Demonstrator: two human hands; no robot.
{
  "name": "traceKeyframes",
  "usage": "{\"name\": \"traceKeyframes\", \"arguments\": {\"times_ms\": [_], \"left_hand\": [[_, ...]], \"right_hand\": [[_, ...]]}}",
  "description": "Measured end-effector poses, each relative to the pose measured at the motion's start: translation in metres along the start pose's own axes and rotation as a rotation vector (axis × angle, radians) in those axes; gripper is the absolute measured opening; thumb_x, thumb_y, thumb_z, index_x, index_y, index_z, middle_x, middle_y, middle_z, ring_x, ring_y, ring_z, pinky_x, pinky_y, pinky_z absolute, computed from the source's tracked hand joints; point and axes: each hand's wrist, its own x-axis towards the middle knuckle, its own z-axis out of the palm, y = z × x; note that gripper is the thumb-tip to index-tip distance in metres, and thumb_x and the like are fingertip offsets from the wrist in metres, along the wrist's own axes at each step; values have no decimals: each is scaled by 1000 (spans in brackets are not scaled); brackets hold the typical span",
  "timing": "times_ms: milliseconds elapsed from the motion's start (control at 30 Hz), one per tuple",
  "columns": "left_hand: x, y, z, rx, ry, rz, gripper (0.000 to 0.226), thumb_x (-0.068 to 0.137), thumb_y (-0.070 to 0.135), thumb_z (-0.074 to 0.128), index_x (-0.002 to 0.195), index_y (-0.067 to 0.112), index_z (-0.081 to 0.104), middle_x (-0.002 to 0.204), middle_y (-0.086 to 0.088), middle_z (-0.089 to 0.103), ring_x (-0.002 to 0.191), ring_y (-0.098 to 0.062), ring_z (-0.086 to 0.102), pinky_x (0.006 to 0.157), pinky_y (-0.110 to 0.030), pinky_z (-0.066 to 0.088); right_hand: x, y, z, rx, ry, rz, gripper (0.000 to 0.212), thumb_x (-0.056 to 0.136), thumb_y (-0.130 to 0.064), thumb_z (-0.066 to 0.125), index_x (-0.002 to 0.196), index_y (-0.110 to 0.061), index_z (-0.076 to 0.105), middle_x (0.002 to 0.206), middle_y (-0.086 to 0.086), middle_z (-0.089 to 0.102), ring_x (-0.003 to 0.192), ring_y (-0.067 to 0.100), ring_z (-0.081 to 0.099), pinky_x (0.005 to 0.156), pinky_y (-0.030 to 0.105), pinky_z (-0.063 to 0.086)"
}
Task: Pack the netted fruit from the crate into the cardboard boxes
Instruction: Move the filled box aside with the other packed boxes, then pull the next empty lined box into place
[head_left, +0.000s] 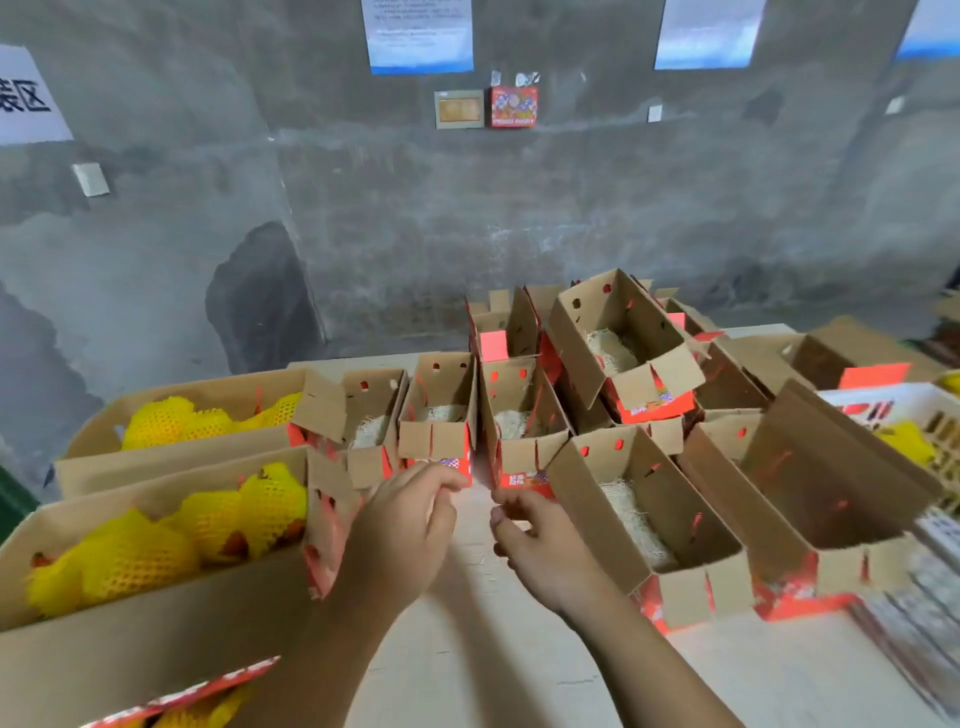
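At the near left corner of the table (519, 675) I see a box end (171, 701) with red print and yellow netting under it. Just beyond, along the left edge, a long cardboard box (156, 613) holds netted fruit (156, 545) in yellow foam sleeves. My left hand (400, 530) reaches forward past its right end, fingers curled loosely near the front flap of a small open box (436, 441); I cannot tell whether it grips the flap. My right hand (540, 551) is beside it, fingers bent toward the red front of the next box (519, 447), and contact there is unclear too. To the right, two larger open boxes (654, 525) lie at an angle, pale shredded filler (631, 514) inside the nearer one. Toward the far left edge a second long box (171, 457) holds more netted fruit (171, 421). At the right edge a white crate (914, 410) shows a yellow netted piece. At the far edge more open boxes (623, 343) are stacked against the grey wall (467, 208).
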Motion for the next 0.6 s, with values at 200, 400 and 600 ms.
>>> {"name": "traceKeyframes", "arguments": {"times_ms": [200,400,600], "left_hand": [[-3,69,160,-152,-386,-89,29,95,21,51,116,33,67,115,17,65,107,-4,63,95,-35,51],[-11,83,266,296,-614,90,62,88,13,51,148,30,54,160,3,39,139,-24,42,114,-33,30],[-29,118,296,326,-671,140,16,89,47,59,94,35,69,92,14,59,102,-14,59,96,-37,45]], "right_hand": [[13,108,-139,-610,-55,250,54,98,-39,53,146,-19,39,140,7,48,129,30,54,99,36,46],[-14,173,-212,-690,-314,198,39,89,-52,60,116,-25,60,118,-1,45,113,23,59,93,37,50],[-31,193,-265,-800,-396,118,56,63,-82,57,86,-32,51,99,-11,36,96,14,47,74,33,43]]}}
